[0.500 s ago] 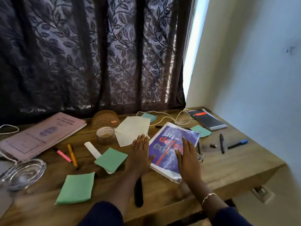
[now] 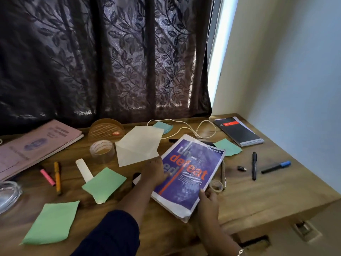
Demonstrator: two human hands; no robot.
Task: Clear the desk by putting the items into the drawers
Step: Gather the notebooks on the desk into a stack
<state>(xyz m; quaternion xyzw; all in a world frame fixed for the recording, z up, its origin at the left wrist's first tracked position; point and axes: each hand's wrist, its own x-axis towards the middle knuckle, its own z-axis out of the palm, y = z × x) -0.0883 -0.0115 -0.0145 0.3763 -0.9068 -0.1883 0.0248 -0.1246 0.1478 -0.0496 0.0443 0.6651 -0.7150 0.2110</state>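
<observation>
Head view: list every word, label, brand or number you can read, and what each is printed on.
"un-defeated", split over three lines, the last partly under the left hand: cover of the purple notebook held by both hands.
Small white brand mark at that cover's top right corner: blurred.
Red label on the black notebook: too small.
Print on the pink book: blurred.
Red oval sticker on the mesh holder: unreadable.
Printing on the tape roll: unreadable.

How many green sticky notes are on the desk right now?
4: near-left green sticky note, one by the left hand, one right of the purple book, one at the back under the cable. Others may be hidden.
</observation>
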